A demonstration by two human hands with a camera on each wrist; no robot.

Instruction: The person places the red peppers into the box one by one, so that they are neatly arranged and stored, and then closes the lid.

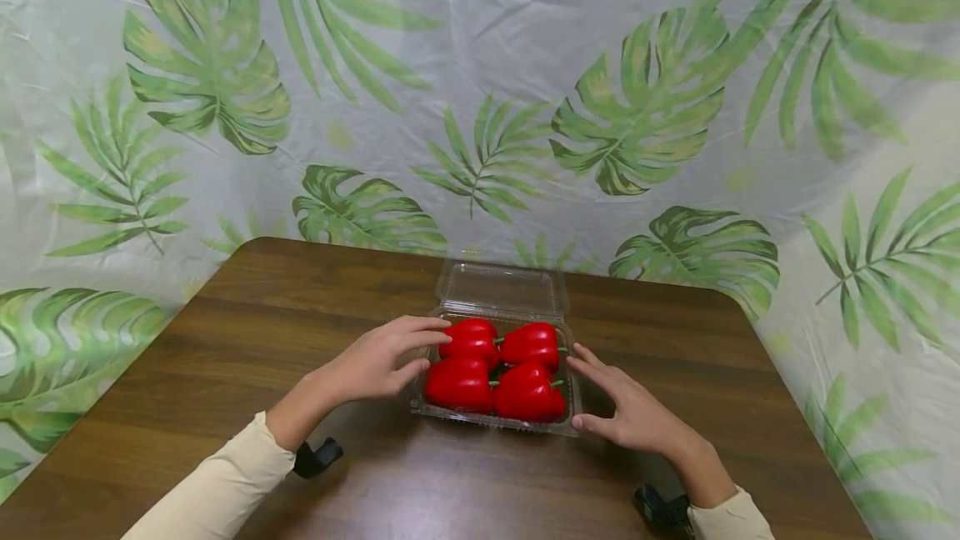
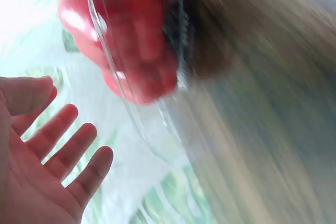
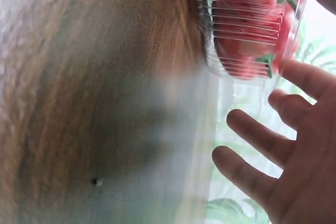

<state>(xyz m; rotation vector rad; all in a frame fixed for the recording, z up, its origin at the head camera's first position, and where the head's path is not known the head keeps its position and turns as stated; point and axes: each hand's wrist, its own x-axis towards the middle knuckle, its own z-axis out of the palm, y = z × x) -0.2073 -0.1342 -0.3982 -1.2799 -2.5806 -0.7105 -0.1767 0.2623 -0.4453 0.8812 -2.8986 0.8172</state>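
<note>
A clear plastic clamshell box (image 1: 504,285) lies on the table with its lid folded back toward the wall. Several glossy red bell peppers (image 1: 459,384) with green stems fill its base in two rows. My left hand (image 1: 375,361) hovers at the box's left side, fingers loosely extended, with fingertips over the rear left pepper; contact cannot be told. At the right wall, my right hand (image 1: 626,402) has its fingers spread, and a fingertip appears to touch the rim. In the left wrist view the peppers (image 2: 131,35) are blurred behind the clear wall.
The brown wooden table (image 1: 337,473) carries the box near its middle. Behind it hangs a pale curtain (image 1: 495,65) printed with green leaves. Black straps (image 1: 317,458) are worn on both wrists, below cream sleeves (image 1: 225,482).
</note>
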